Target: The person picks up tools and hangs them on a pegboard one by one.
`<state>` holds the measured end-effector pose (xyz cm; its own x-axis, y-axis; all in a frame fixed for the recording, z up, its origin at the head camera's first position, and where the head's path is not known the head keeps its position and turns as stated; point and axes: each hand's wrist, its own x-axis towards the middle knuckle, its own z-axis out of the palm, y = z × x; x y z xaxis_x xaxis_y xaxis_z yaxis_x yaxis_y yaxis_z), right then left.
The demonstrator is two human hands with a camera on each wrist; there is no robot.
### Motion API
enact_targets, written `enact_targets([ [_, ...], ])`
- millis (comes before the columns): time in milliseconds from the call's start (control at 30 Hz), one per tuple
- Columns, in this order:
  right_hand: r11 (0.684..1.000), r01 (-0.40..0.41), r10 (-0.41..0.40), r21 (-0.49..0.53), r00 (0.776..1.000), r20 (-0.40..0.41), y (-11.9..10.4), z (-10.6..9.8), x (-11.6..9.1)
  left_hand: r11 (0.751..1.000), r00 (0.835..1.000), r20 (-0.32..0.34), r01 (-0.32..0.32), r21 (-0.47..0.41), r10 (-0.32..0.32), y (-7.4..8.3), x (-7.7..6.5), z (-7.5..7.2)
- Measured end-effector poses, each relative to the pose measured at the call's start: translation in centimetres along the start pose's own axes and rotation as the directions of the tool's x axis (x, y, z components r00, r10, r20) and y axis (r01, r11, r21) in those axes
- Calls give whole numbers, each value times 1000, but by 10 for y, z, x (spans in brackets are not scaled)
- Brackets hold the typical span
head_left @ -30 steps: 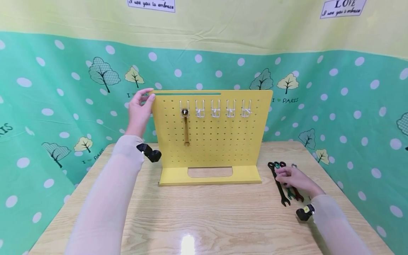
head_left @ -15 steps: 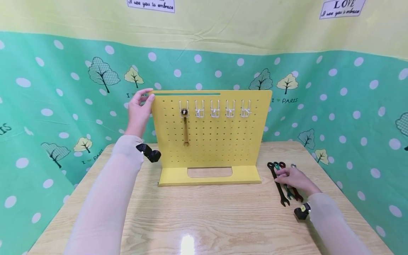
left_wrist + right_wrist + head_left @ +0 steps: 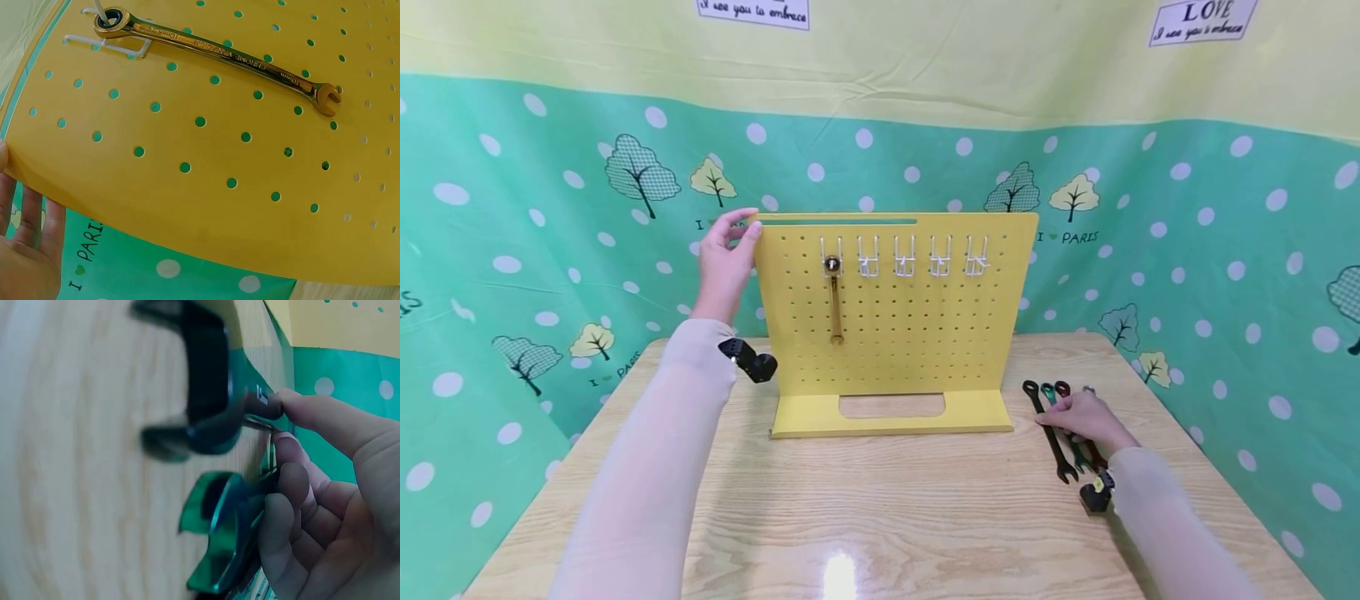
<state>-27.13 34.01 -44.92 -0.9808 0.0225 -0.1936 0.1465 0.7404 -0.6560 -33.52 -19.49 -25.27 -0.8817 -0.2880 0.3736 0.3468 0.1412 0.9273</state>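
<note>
My left hand (image 3: 724,271) grips the upper left corner of a yellow pegboard (image 3: 895,358), thumb in front and fingers behind. A gold combination wrench (image 3: 219,53) hangs by its ring end from the leftmost white hook (image 3: 106,44). On the right, my right hand (image 3: 1093,419) pinches the shaft of a black combination wrench (image 3: 1055,446) between thumb and index finger. Its open end (image 3: 212,381) looms large in the right wrist view. Beneath the curled fingers lie a green wrench (image 3: 219,531) and a dark red wrench (image 3: 1063,388), both partly hidden.
Several white wire hooks (image 3: 905,265) run in a row across the board's upper part. The board's base (image 3: 887,429) stands on a wooden table (image 3: 880,517). A green and yellow patterned curtain (image 3: 850,92) encloses the back and sides. One silvery ring end (image 3: 1088,389) shows behind my right hand.
My right hand has shifted slightly left, and the black wrench with it, a little away from the other wrenches. My left hand keeps its hold on the board's corner.
</note>
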Motion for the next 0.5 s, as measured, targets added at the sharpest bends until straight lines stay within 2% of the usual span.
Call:
enact_targets([
  [500,999,-4,6,44,999,-53,4,4,0,1000,1000,-1,-4,4,4,0,0,0],
])
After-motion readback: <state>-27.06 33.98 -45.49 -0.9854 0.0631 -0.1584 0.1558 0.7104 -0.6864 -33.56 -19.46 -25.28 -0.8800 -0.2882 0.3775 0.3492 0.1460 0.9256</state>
